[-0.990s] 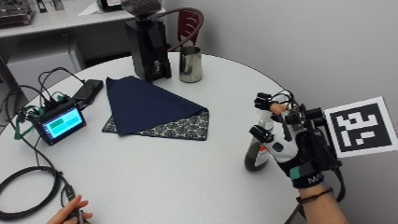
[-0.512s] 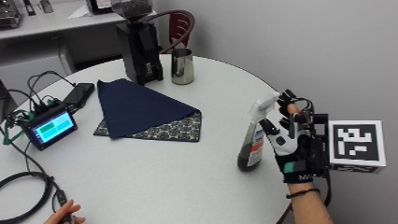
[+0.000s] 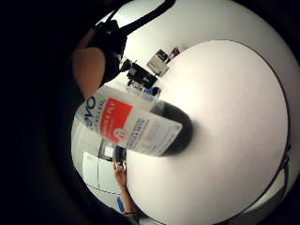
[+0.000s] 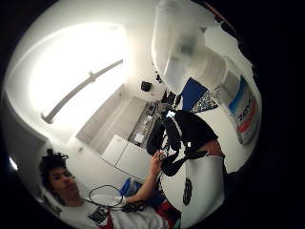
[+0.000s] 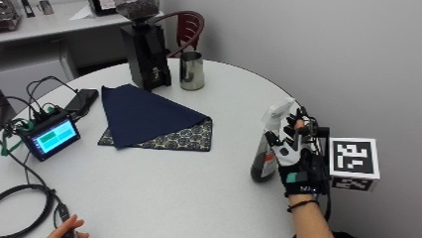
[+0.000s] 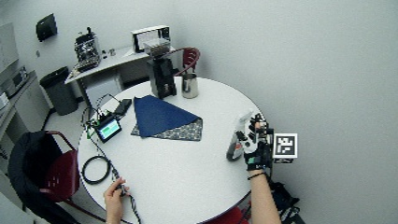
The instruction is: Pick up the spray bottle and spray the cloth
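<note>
The spray bottle (image 5: 269, 148), clear with a white trigger head and a dark base, is near the table's right edge, leaning a little. My gloved right hand (image 5: 296, 151) grips it from the right, fingers curled round its neck. I cannot tell whether the base touches the table (image 5: 198, 188) or hangs just above it. The bottle's red and white label (image 3: 126, 124) fills the little finger side palm view, and the trigger head (image 4: 183, 47) shows in the thumb side view. The navy cloth (image 5: 148, 116), with a patterned corner folded out, lies flat at the table's middle left, well apart from the bottle.
A black coffee grinder (image 5: 145, 54) and a steel cup (image 5: 192, 71) stand at the table's back. A small screen device (image 5: 51, 139) with cables (image 5: 26, 198) sits at the left. A bare left hand (image 5: 66, 229) rests at the front edge.
The bottle stands more upright in my hand than a second ago, its white head showing higher. Little has moved in the last half second. The outside camera shifted slightly.
</note>
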The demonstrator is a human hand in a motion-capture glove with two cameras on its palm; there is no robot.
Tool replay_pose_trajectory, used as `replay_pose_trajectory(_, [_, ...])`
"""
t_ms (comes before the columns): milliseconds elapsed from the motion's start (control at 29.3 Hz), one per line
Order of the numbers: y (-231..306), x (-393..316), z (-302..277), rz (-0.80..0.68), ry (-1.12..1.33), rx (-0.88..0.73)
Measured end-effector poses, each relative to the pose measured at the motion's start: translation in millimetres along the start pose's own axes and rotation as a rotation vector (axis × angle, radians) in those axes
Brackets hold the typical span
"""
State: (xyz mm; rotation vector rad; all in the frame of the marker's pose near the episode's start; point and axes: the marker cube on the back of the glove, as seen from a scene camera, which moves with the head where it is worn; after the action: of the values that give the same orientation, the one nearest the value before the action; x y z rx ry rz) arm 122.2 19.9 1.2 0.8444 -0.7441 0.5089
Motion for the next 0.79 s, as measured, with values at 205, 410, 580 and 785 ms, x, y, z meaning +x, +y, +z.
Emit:
replay_pose_trajectory(205, [-2.0, 4.8, 13.5, 0.024, -0.011, 0.006])
replay_pose_trajectory(410, [-8.5, 5.6, 21.5, 0.018, 0.0, 0.026])
replay_pose_trajectory(580, [-11.7, 6.2, 23.6, 0.024, -0.009, 0.035])
replay_pose_trajectory(785, [-14.4, 9.2, 25.9, 0.047, -0.011, 0.06])
